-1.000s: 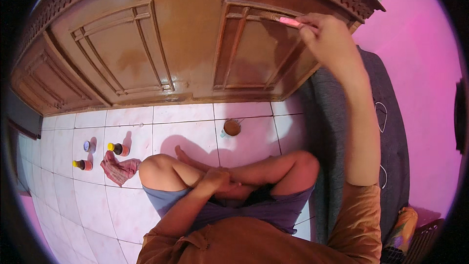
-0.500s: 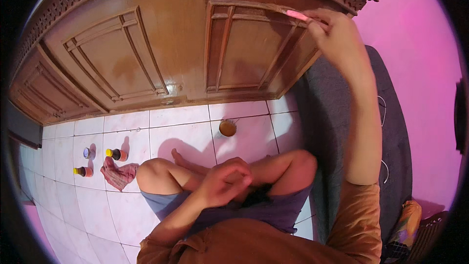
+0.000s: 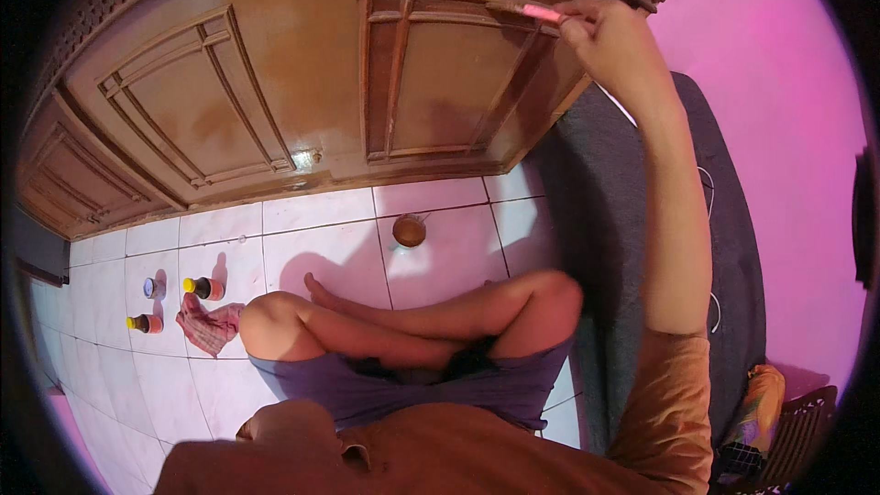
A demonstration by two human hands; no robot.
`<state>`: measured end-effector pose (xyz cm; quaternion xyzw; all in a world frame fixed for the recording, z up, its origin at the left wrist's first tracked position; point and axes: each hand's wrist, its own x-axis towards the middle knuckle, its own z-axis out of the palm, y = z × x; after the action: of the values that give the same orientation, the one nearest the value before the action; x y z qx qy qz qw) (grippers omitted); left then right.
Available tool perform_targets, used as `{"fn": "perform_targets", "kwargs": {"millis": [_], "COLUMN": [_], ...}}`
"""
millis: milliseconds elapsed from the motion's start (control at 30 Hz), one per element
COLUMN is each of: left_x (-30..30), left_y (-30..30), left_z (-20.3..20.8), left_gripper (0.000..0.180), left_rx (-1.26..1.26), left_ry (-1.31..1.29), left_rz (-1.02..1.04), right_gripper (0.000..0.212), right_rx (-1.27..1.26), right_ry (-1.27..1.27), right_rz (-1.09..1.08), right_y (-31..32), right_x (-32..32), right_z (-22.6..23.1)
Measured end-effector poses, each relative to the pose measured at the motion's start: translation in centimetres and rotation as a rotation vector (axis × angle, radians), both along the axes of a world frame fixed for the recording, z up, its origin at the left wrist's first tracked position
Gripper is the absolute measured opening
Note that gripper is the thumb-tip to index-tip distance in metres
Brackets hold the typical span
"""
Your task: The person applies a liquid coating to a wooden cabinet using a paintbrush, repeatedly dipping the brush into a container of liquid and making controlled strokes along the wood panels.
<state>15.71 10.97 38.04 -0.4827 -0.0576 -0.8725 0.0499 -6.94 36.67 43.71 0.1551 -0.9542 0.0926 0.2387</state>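
Observation:
My right hand [image 3: 600,29] is closed around the pink handle of a paintbrush [image 3: 541,13] at the upper right. The brush lies against the top moulding of the right panel [image 3: 458,82] on a brown wooden cabinet [image 3: 321,64]. Its bristle end points left, along the carved frame. My left hand is out of sight; only the orange-brown sleeve shows on that side, at the lower left. On the tiles before my crossed legs stands a small clear cup of brown liquid [image 3: 409,231].
At the left on the tiled floor [image 3: 321,220] are two yellow-capped bottles [image 3: 203,288], a small round container [image 3: 154,288] and a crumpled reddish cloth [image 3: 211,325]. A dark grey cushion or mattress [image 3: 632,247] lies to my right, by the pink wall. Behind it stands a brown basket [image 3: 802,440].
My left hand has dropped from in front of my lap out of view. The right hand and brush have shifted slightly left along the moulding, while the whole view has tilted a little.

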Motion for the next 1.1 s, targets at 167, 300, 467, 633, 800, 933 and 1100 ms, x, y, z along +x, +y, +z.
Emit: {"fn": "perform_targets", "kwargs": {"millis": [167,300,467,633,800,933,1100], "left_x": [0.1,1.1,0.1,-0.1,-0.1,-0.3,-0.7], "left_y": [0.2,-0.3,0.4,1.2,1.3,1.6,2.0], "left_z": [0.6,1.4,2.0,0.7,0.3,0.1,0.0], "left_gripper": [0.037,0.040,0.044,0.044,0.043,0.043,0.042], "left_rx": [0.036,0.146,0.050,-0.032,-0.048,-0.061,-0.061], "left_ry": [-0.017,-0.004,-0.077,-0.080,-0.075,-0.073,-0.065], "left_rz": [-0.003,-0.105,-0.028,0.138,0.233,0.287,0.333], "right_gripper": [0.031,0.029,0.030,0.030,0.030,0.030,0.030], "right_rx": [-0.177,-0.058,-0.130,-0.006,-0.111,-0.033,-0.102], "right_ry": [-0.013,-0.031,0.098,0.031,0.033,0.007,0.083], "right_rz": [0.037,0.022,0.041,-0.014,-0.031,-0.007,0.012], "right_y": [1.7,0.6,0.8,1.0,1.4,1.8,3.2], "right_x": [1.0,-0.2,0.6,-0.5,1.0,0.0,-0.7], "right_z": [0.8,-1.1,0.3,-0.9,1.1,-0.1,0.3]}}
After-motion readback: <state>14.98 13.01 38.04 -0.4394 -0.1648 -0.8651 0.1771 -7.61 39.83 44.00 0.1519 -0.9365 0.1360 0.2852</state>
